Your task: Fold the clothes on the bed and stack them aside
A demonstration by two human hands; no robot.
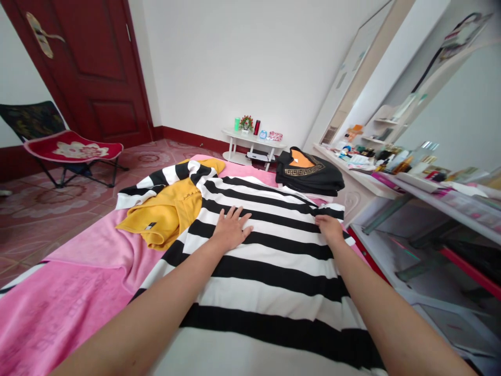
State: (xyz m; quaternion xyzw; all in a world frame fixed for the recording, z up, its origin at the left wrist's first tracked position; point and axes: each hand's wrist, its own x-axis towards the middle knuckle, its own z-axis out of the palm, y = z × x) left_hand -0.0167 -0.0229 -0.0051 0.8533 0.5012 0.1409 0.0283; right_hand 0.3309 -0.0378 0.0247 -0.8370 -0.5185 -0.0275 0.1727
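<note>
- Head view: the striped shirt lies spread on the pink blanket of the bed.
- The left hand presses flat on the shirt's middle, fingers open, holding nothing.
- The right hand seems to pinch the shirt's right edge; its grip is not clear.
- To smooth well, I think the left palm should stay flat while the right pulls the edge gently outward.
- A yellow garment lies just beside the left hand.

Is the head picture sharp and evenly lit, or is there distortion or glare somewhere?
Head view: soft, even daylight and weak shadows; both hands, left and right, look sharp on the striped shirt. Wide-lens distortion bends the door and stretches the forearms. The mirror looks pale, without hard glare.
</note>
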